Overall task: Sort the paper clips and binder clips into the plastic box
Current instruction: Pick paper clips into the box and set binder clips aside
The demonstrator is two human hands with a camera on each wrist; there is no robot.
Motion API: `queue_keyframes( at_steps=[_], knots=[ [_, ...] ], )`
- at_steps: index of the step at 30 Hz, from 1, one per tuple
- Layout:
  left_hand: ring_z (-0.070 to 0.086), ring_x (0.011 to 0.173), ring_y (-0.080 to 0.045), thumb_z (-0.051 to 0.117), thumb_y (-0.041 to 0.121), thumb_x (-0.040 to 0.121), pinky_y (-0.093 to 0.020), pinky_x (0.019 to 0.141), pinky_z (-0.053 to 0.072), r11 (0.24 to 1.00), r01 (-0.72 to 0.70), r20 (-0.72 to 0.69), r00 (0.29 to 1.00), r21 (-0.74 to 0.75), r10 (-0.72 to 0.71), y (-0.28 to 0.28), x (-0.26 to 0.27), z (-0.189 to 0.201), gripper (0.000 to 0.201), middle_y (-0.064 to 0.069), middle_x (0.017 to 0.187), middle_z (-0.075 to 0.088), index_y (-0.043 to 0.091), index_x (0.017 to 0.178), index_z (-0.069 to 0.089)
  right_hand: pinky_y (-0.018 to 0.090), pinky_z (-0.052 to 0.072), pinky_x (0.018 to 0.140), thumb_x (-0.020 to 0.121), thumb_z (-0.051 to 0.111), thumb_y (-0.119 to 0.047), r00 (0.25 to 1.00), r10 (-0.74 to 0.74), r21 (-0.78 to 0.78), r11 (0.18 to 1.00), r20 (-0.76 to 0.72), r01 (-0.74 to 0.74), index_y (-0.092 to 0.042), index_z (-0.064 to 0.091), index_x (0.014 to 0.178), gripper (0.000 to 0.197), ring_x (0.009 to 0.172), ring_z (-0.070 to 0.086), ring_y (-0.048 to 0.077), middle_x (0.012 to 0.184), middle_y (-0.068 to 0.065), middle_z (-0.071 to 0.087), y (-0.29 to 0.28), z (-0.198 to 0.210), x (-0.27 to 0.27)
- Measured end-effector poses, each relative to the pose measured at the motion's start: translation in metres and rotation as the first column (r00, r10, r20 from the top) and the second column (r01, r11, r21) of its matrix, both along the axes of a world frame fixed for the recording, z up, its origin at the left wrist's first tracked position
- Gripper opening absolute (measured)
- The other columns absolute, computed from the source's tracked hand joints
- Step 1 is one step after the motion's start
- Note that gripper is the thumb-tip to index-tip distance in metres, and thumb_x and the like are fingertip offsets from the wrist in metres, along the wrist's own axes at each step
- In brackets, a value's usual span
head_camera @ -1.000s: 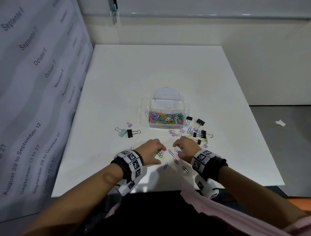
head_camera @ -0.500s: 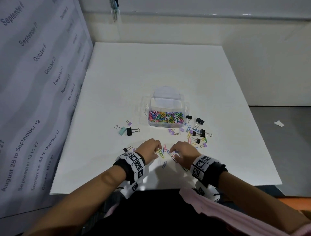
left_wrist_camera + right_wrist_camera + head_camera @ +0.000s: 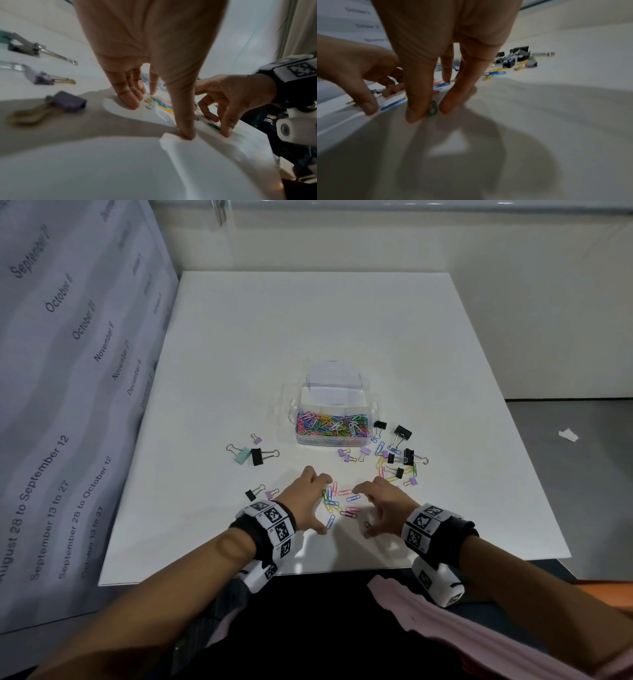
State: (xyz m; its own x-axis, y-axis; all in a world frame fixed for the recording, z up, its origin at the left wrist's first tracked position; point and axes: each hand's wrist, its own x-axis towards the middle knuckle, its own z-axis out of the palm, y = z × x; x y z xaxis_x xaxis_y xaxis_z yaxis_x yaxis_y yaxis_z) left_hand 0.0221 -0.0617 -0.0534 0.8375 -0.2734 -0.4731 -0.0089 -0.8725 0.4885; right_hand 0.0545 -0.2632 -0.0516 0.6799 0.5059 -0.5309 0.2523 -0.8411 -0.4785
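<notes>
Your two hands are down on the white table (image 3: 342,320) just in front of the plastic box (image 3: 334,419), on your side of it, with a little heap of coloured paper clips (image 3: 337,501) lying between them. Your left hand (image 3: 305,501) has its fingers bent down, fingertips (image 3: 128,100) touching the table at the left edge of that heap and the thumb planted closer to you; I can't see it actually gripping any clip. Your right hand (image 3: 383,505) is cupped the same way on the other side of the heap, and from the right wrist view a small dark green clip (image 3: 433,108) sits squeezed between its thumb and a finger, right down at the table surface. The box itself is clear, its lid standing open at the back, and already has a thick layer of mixed-colour paper clips in it. Just right of the box there's a scatter of black binder clips (image 3: 402,433), a few purple ones and loose yellow and blue paper clips. Left of the box sit a mint binder clip (image 3: 242,455) and a black one touching side by side, and nearer your left wrist, still left of the box, a small black one (image 3: 251,494) beside a small purple one.
</notes>
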Motion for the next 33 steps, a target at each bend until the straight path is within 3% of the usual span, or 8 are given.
queue_keyframes(
  at_steps=[4,11,14,19,22,25,29,33],
  knots=[
    [0.051,0.108,-0.026,0.079,0.021,0.070,-0.032,0.093,0.043,0.995,-0.055,0.000,0.998,-0.082,0.055,-0.010,0.002,-0.004,0.067,-0.011,0.122,0.041,0.014,0.128,0.045,0.019,0.031,0.072,0.060,0.084,-0.018,0.994,-0.096,0.097,0.991,0.044,0.091,-0.016,0.052,0.121,0.068,0.085,0.040,0.012,0.098,0.001,0.041,0.015,-0.005,-0.001],
    [0.050,0.076,-0.020,0.074,0.003,0.070,-0.035,0.077,0.048,0.918,-0.270,-0.005,0.960,-0.291,0.281,-0.011,0.012,0.000,0.037,-0.004,0.088,0.051,0.010,0.103,0.058,0.020,0.027,0.076,0.060,0.084,-0.022,0.984,-0.168,0.119,0.980,0.057,0.161,-0.016,0.057,0.114,0.061,0.093,0.042,0.016,0.100,0.004,0.043,0.049,-0.014,0.015],
    [0.048,0.074,-0.019,0.080,0.010,0.066,-0.033,0.071,0.043,0.906,-0.284,-0.002,0.954,-0.315,0.299,-0.005,0.010,-0.001,0.042,-0.003,0.089,0.048,0.015,0.097,0.053,0.021,0.028,0.074,0.064,0.081,-0.021,0.984,-0.161,0.129,0.980,0.080,0.150,-0.012,0.065,0.106,0.046,0.096,0.048,0.022,0.094,0.007,0.045,0.056,-0.012,0.019],
    [0.050,0.102,-0.022,0.082,0.019,0.063,-0.030,0.087,0.044,0.971,-0.189,0.023,0.981,-0.147,0.194,0.004,0.003,-0.005,0.073,-0.008,0.116,0.042,0.013,0.125,0.045,0.020,0.028,0.073,0.075,0.069,-0.017,0.990,-0.126,0.110,0.987,0.064,0.118,-0.009,0.069,0.092,0.019,0.100,0.054,0.025,0.078,-0.007,0.047,0.058,-0.001,0.024],
    [0.048,0.111,-0.024,0.079,0.019,0.068,-0.030,0.090,0.041,0.980,-0.171,0.035,0.984,-0.104,0.175,0.004,0.006,-0.006,0.070,-0.010,0.123,0.042,0.012,0.129,0.044,0.019,0.032,0.072,0.079,0.060,-0.009,0.989,-0.128,0.101,0.988,0.069,0.121,-0.008,0.069,0.092,0.016,0.096,0.058,0.024,0.096,0.008,0.068,0.056,0.010,0.030],
    [0.052,0.107,-0.027,0.073,0.018,0.075,-0.030,0.089,0.041,0.975,-0.198,0.051,0.978,-0.102,0.204,0.004,0.014,-0.005,0.055,-0.012,0.121,0.045,0.011,0.124,0.049,0.017,0.035,0.073,0.080,0.055,-0.006,0.987,-0.143,0.061,0.988,0.078,0.138,-0.010,0.071,0.092,0.020,0.093,0.061,0.020,0.101,0.007,0.071,0.052,0.021,0.040],
    [0.055,0.100,-0.028,0.067,0.016,0.081,-0.032,0.088,0.041,0.982,-0.156,0.077,0.983,-0.105,0.164,0.004,0.025,-0.005,0.036,-0.013,0.111,0.051,0.010,0.115,0.057,0.019,0.045,0.079,0.077,0.065,-0.010,0.973,-0.202,0.084,0.978,0.110,0.193,-0.013,0.073,0.087,0.013,0.088,0.063,0.015,0.096,0.005,0.073,0.047,0.039,0.058],
    [0.050,0.093,-0.021,0.075,0.023,0.073,-0.034,0.095,0.044,0.978,-0.134,0.084,0.985,-0.161,0.149,0.006,0.030,-0.004,0.053,-0.008,0.111,0.046,0.014,0.121,0.053,0.023,0.051,0.077,0.078,0.066,-0.009,0.936,-0.298,0.205,0.944,0.189,0.259,-0.013,0.073,0.086,0.012,0.077,0.059,0.010,0.091,0.004,0.073,0.050,0.062,0.082]
  ],
)
